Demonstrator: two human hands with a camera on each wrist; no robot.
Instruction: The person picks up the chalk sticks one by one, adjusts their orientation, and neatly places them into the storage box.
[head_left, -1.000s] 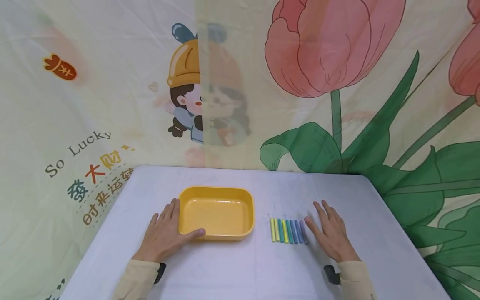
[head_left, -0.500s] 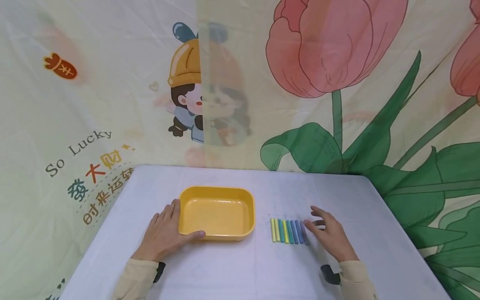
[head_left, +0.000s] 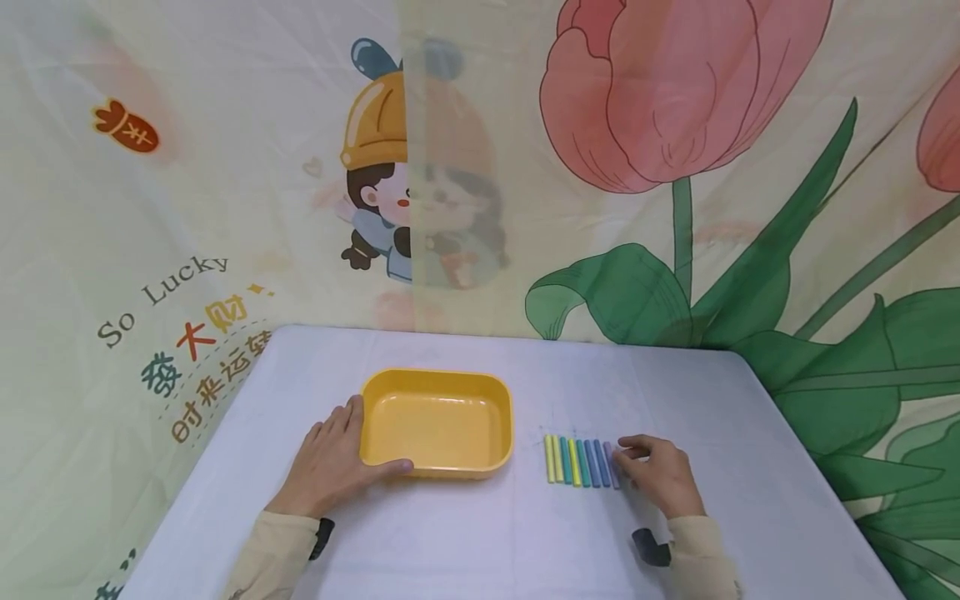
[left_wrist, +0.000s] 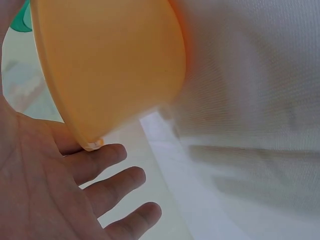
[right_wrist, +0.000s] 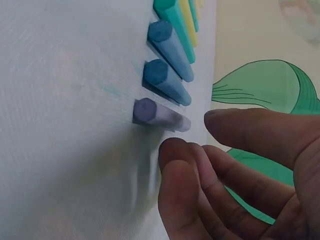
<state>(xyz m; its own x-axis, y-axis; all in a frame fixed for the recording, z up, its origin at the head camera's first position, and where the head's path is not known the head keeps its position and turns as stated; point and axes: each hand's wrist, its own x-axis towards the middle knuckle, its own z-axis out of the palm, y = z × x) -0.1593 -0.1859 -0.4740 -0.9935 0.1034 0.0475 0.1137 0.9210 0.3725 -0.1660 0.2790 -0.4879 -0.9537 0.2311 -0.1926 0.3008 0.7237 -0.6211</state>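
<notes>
A yellow rectangular tray [head_left: 435, 429] stands on the white-covered table, its inside bare. My left hand [head_left: 326, 458] rests against its left side, thumb along the front rim and the other fingers extended. In the left wrist view those fingers [left_wrist: 117, 195] reach past the tray's rim. Right of the tray lies a row of several chalk sticks [head_left: 576, 462] in yellow, green, blue and purple. My right hand [head_left: 663, 475] is at the row's right end, fingers loosely bent. Its thumb and fingertips are close beside the purple chalk [right_wrist: 162, 116], which lies on the cloth with a gap visible around it.
The white cloth [head_left: 465, 542] covers the table out to its edges. Behind it hangs a printed fabric backdrop [head_left: 300, 208] with tulips, a cartoon figure and lettering. Faint chalk marks [right_wrist: 112, 90] show on the cloth near the row.
The right hand has lowered towards the purple chalk, its fingers bending from spread to loosely curled. The left hand stays against the tray. The head view has shifted slightly.
</notes>
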